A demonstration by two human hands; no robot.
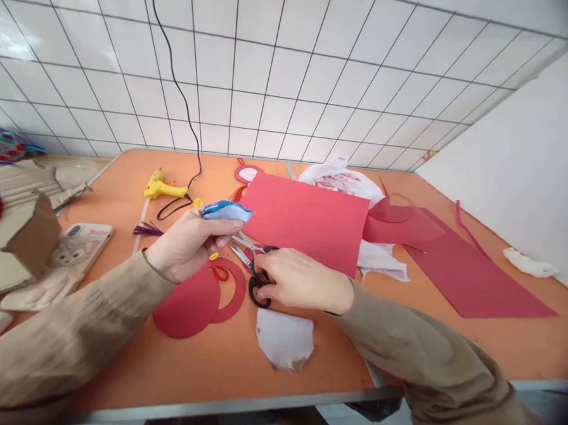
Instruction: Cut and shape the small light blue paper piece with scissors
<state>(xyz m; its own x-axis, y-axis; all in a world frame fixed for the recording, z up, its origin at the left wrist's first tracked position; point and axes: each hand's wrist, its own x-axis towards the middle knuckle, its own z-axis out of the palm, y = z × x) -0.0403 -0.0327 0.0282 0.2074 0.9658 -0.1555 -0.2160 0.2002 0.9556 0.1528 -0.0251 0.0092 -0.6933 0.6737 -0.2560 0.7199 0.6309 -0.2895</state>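
My left hand (191, 242) pinches a small folded piece, blue outside and whitish inside (227, 212), between thumb and fingers above the table. Just right of it, my right hand (299, 278) closes around the black handles of a pair of scissors (259, 293). The silver blades point up and left, spread apart, below the blue piece. Under and beside my hands lie a red paper disc (188, 306) and a red ring (238, 292), with a small red loop on top. A ragged white scrap (284, 339) rests below the scissors.
A large red sheet (312, 217) lies behind my right hand, near a white plastic bag (343, 177). More red sheet (471, 273) spreads right. A yellow glue gun (164, 186) with a black cord stands back left. Cardboard (11, 242) and a phone (65, 258) are at left.
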